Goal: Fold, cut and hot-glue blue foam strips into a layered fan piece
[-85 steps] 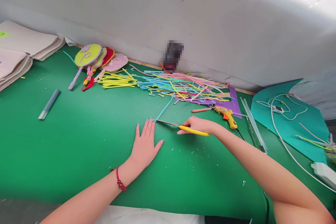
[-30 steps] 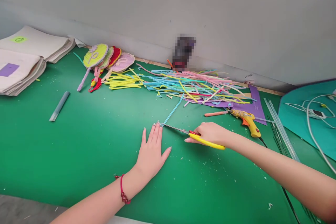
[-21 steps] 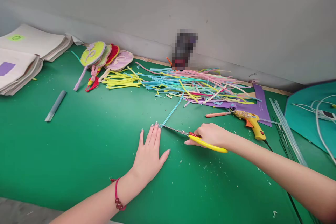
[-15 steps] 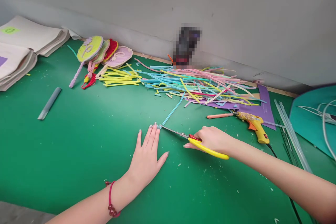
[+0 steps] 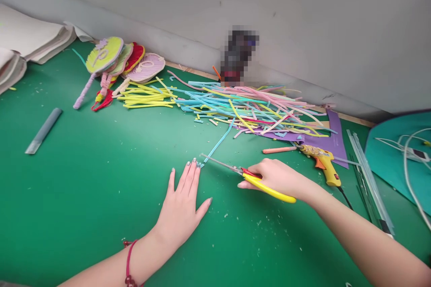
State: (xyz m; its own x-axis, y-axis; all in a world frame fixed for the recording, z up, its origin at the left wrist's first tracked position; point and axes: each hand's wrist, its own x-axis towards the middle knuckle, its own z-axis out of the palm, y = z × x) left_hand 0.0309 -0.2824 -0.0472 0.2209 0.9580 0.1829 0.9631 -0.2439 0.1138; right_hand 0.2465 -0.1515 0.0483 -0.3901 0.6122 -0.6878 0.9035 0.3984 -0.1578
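My left hand (image 5: 180,206) lies flat on the green table (image 5: 111,188), fingers stretched and apart. Its fingertips touch small cut blue pieces (image 5: 201,165). From there a thin blue strip (image 5: 218,142) runs up toward the pile. My right hand (image 5: 274,179) is closed around the yellow and red handles of the scissors (image 5: 222,164). The blades reach left across the lower end of the blue strip, close to my left fingertips. Whether the blades are fully closed on the strip is hard to make out.
Behind lies a pile of coloured strips (image 5: 249,103), with yellow strips (image 5: 148,96) beside it. Decorated round fans (image 5: 104,55) are at the back left. A yellow glue gun (image 5: 325,163) rests at right near clear sticks (image 5: 370,179). A grey strip (image 5: 43,131) lies at left.
The view has shifted slightly to the right. The scissors' blades now extend past the strip's lower end, where small cut bits lie by my left fingertips. My left hand stays flat.
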